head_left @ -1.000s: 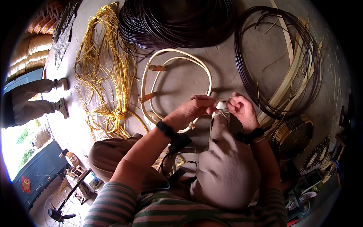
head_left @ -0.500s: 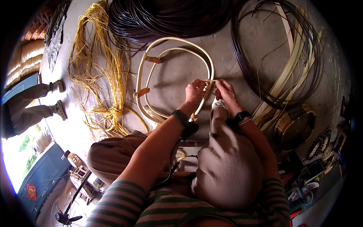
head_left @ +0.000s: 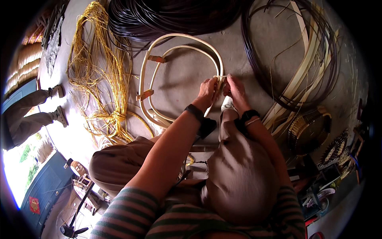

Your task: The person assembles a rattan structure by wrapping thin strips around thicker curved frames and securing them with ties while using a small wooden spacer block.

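A pale frame of two bent cane hoops [head_left: 175, 36] is held before me over the floor, its right side between my hands. Two orange-brown spacer pieces, an upper one [head_left: 156, 59] and a lower one [head_left: 145, 95], join the hoops on the left. My left hand [head_left: 207, 91] is closed round the frame's right side. Across the hoops there runs a thin pale strip [head_left: 219, 76]. Its right end is pinched in the fingers of my right hand [head_left: 236, 88], just beside the frame. My fingers partly hide the place where strip and hoops meet.
Golden strands [head_left: 115, 79] lie at the left, a dark coil [head_left: 171, 18] at the far side. Another dark coil [head_left: 247, 51] and pale flat strips [head_left: 304, 75] lie right, near a woven basket [head_left: 296, 127]. Someone's legs [head_left: 34, 105] stand far left.
The whole view has shifted slightly. My left hand has turned on the frame's side. The strip now lies straighter across the hoops, with my right fingers close against them.
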Available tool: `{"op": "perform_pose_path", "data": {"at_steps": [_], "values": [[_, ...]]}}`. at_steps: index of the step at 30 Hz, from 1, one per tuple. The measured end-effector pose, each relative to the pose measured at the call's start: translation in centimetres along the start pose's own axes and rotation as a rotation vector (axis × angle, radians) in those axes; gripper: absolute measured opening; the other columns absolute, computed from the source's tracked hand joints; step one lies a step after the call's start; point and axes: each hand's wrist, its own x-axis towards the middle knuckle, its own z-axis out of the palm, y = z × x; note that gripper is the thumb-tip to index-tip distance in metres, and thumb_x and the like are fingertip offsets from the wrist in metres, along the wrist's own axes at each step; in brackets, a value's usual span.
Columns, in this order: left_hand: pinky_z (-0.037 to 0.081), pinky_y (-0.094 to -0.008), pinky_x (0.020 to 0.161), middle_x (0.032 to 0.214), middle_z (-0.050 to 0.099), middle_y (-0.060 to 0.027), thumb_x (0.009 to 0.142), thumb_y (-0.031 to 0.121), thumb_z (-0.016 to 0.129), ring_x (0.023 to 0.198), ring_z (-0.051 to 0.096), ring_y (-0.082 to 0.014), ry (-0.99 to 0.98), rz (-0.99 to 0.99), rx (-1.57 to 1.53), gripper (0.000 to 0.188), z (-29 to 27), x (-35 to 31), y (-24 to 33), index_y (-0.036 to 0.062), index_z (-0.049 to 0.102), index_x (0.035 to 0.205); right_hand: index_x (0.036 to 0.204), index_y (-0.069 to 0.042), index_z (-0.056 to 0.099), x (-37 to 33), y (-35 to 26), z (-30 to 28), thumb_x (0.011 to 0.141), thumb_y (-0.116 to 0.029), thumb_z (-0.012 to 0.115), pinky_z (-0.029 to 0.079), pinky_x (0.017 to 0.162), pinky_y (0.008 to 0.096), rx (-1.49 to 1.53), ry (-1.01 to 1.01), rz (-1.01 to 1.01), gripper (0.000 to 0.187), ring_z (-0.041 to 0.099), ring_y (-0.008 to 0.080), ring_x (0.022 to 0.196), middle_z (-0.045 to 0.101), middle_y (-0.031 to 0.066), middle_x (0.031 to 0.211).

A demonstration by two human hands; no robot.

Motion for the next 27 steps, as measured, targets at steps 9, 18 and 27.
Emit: {"op": "perform_pose_path", "data": {"at_steps": [9, 18, 27], "values": [[0.036, -0.029, 0.038, 0.066, 0.053, -0.007, 0.088, 0.029, 0.043, 0.045, 0.047, -0.017, -0.067, -0.044, 0.023, 0.025, -0.1, 0.6, -1.1, 0.007, 0.052, 0.097, 0.084, -0.007, 0.054, 0.4, 0.7, -0.6, 0.093, -0.023, 0.048, 0.04, 0.048, 0.0197, 0.055, -0.109, -0.115, 0.02, 0.046, 0.0049, 0.054, 0.047, -0.0043, 0.062], [0.038, -0.0292, 0.042, 0.07, 0.058, -0.0106, 0.088, 0.026, 0.042, 0.049, 0.049, -0.0172, -0.071, -0.125, 0.052, 0.026, -0.3, 1.6, -1.1, 0.0042, 0.056, 0.086, 0.083, -0.006, 0.055, 1.0, 1.7, -0.9, 0.093, -0.018, 0.046, 0.047, 0.052, 0.0226, 0.076, -0.068, -0.027, 0.018, 0.052, 0.0074, 0.058, 0.053, -0.0006, 0.067], [0.044, -0.0286, 0.047, 0.077, 0.059, -0.0123, 0.08, 0.024, 0.054, 0.057, 0.054, -0.0191, 0.019, -0.244, -0.035, 0.023, -0.8, 1.5, -0.6, 0.0036, 0.056, 0.092, 0.091, -0.006, 0.06, 1.9, 3.4, -1.1, 0.092, -0.017, 0.04, 0.051, 0.058, 0.0257, 0.273, -0.014, 0.099, 0.023, 0.053, 0.0095, 0.061, 0.057, 0.0016, 0.073]]}}
